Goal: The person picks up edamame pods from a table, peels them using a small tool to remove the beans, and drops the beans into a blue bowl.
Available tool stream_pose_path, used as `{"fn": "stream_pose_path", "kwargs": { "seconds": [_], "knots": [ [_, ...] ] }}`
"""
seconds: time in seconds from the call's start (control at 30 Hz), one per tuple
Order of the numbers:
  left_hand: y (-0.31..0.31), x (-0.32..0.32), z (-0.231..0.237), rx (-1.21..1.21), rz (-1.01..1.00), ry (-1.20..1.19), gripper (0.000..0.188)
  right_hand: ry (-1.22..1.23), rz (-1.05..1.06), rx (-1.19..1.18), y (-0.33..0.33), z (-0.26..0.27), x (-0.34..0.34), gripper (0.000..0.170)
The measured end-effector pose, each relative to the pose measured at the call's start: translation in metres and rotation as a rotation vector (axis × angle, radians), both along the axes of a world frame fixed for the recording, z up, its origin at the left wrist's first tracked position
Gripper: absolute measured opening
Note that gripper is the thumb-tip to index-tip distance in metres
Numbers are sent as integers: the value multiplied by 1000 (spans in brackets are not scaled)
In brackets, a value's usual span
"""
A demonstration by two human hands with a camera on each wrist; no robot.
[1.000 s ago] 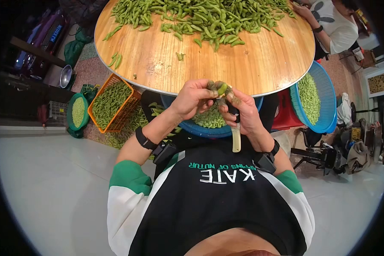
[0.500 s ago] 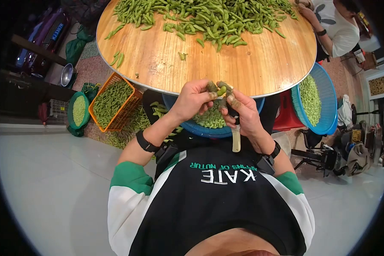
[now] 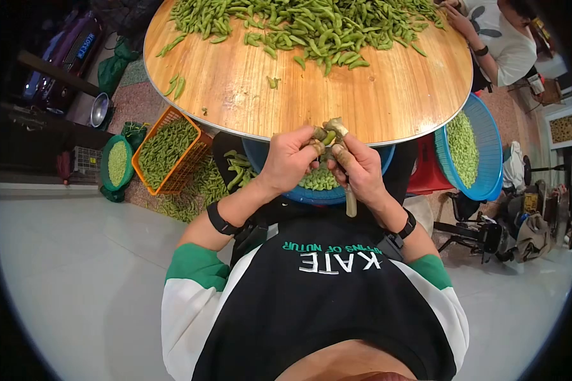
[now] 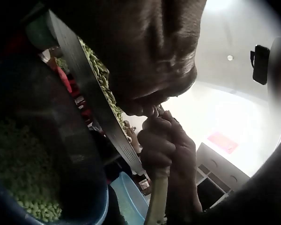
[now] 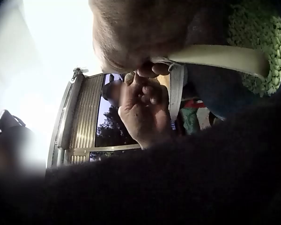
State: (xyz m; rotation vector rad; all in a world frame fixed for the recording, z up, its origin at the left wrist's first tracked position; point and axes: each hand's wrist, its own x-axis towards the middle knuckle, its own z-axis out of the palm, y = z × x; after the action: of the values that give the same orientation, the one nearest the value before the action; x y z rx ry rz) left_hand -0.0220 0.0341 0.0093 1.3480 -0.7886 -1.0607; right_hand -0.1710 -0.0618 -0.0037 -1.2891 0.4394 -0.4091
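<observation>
At the table's near edge, in the head view, my two hands meet over a blue basin [image 3: 311,197] of shelled green beans [image 3: 318,180]. My left hand [image 3: 287,160] pinches a green soybean pod [image 3: 328,138] between thumb and fingers. The right hand [image 3: 363,170] has its fingers curled round a tool with a long cream handle [image 3: 351,203], which points down toward my body; its working end is hidden among the fingers. The fingertips look dark and stained. In the right wrist view the handle [image 5: 220,57] reaches out over the beans.
A round wooden table [image 3: 235,95] bears a heap of pods [image 3: 324,28]. To the left stand an orange crate [image 3: 171,179] of pods and a green basin [image 3: 131,169]; loose pods [image 3: 213,184] lie beside them. At right are a blue basket [image 3: 489,162] of beans and another person [image 3: 511,57].
The hands stay together over the basin while their fingers shift about the pod. My right hand has turned, and less of the handle shows below it than before.
</observation>
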Motion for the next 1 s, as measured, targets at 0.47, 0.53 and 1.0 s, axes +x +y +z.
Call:
{"fn": "stream_pose_path", "kwargs": {
  "seconds": [0.47,0.53,1.0],
  "knots": [
    [-7,26,-13,125,-262,691,7,-61,97,210,-7,4,-7,17],
    [-8,25,-14,131,-257,645,6,-56,54,172,-5,3,-5,17],
    [-5,16,-16,160,-296,41,9,22,98,237,-17,-4,-5,14]
  ]
}}
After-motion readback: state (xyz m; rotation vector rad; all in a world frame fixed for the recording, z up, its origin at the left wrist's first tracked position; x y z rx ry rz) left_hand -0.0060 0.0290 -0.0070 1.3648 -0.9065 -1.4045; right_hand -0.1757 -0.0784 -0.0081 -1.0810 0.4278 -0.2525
